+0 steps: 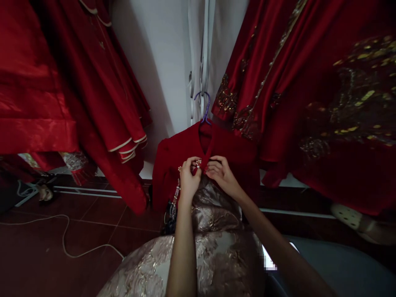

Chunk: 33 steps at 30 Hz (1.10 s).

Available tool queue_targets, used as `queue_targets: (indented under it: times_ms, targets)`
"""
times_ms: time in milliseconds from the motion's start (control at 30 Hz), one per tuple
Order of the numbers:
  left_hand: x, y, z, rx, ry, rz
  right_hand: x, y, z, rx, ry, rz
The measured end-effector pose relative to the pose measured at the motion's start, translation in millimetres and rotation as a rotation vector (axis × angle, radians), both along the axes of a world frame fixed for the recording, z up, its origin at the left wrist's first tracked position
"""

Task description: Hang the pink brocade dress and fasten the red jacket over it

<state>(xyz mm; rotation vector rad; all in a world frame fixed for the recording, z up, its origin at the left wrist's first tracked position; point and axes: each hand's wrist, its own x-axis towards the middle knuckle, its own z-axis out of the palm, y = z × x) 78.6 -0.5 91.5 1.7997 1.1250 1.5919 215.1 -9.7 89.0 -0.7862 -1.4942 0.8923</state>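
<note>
A red long-sleeved jacket (179, 144) hangs in front of me on a purple hanger (206, 108). At the lower end of its neck opening, my left hand (189, 179) has its fingers closed on the front edge. A small pearly cluster (198, 163) shows at those fingertips; whether it is a button or a ring, I cannot tell. Opposite it, my right hand (223, 176) pinches the other front edge, fingers bent and the two hands a little apart. A string of beads (177, 192) dangles beside my left wrist. Pale shiny brocade cloth (216, 206) lies below both hands.
Red garments with pale trim (120, 123) hang at left, and red garments with gold sequins (355, 103) at right. White rack bars (89, 192) run low above the tiled floor. A white cable (66, 239) trails there. A pale clog (346, 216) stands at right.
</note>
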Motion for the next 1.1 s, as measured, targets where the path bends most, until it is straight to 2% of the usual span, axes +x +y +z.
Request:
queue_targets:
  times_ms: [167, 267, 367, 633, 867, 1100]
  targets:
    - [11, -14, -10.0, -0.016, -0.148, 0.085, 1, -5, -1.1, 0.033, -0.091, -0.123]
    - [11, -14, -10.8, -0.031, -0.257, 0.099, 0, -4, 1.8, 0.029, -0.116, -0.118]
    - [9, -15, -9.9, -0.056, -0.271, 0.122, -2, -2, 2.9, 0.022, -0.086, -0.134]
    - [4, -20, -4.3, -0.032, -0.225, 0.154, -8, -3, 10.1, 0.067, 0.027, -0.226]
    - [7, -21, -3.5, -0.029, -0.183, 0.130, -14, -11, 17.8, 0.099, -0.089, -0.177]
    - [1, -28, 4.2, -0.023, -0.040, 0.122, -20, -11, 21.5, 0.187, -0.165, -0.233]
